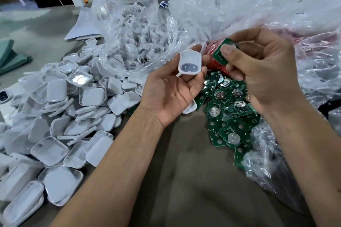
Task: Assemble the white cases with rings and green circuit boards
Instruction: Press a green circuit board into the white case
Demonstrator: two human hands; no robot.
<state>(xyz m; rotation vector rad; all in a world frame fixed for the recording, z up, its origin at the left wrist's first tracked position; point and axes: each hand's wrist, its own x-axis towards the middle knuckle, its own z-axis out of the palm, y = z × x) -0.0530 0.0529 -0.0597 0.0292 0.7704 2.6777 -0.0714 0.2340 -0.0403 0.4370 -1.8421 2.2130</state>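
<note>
Right above the heap of green boards on the surface, the left hand pinches a white case, and the right hand pinches one green board just beside that case.

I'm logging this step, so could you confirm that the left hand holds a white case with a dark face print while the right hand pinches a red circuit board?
Not quite: the circuit board pinched by the right hand is green, not red, as the head view shows. The rest stands: the left hand holds a white case with a dark face print.
</note>
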